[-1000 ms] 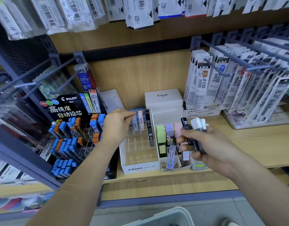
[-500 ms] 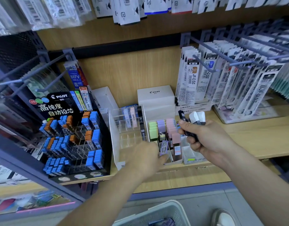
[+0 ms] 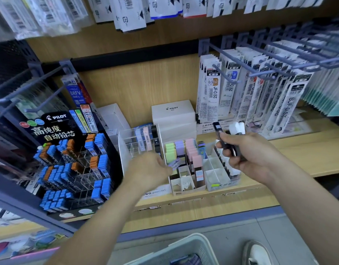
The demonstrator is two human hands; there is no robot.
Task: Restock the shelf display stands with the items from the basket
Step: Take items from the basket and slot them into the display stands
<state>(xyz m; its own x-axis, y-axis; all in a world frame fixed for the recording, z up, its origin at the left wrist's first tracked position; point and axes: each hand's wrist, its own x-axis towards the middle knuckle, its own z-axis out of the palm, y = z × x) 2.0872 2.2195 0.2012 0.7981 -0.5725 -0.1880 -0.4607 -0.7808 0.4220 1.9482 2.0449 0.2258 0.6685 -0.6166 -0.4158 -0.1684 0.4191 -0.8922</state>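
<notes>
Shelf board (image 3: 298,150): light wood grain.
Hooks (image 3: 231,58): grey-blue.
Display stand (image 3: 56,119): black header, white lettering; red, green and blue dots.
Lead cases (image 3: 99,142) in the display stand: mostly blue, some orange.
Clear stand (image 3: 126,148): transparent walls.
Upright cases (image 3: 145,138) in the clear stand: light blue, pink, black.
Divided tray (image 3: 216,178): white.
Tray rows (image 3: 179,148): pastel green, lilac, pink.
Lilac case (image 3: 174,163) at the left hand (image 3: 147,169): plain lilac.
Held cases (image 3: 218,129) in the right hand (image 3: 249,152): black and white.
Boxes (image 3: 172,111): white, black logo.
Refill packs (image 3: 214,88): white, black print; orange and blue squares.
Basket (image 3: 184,247): pale grey, perforated.
</notes>
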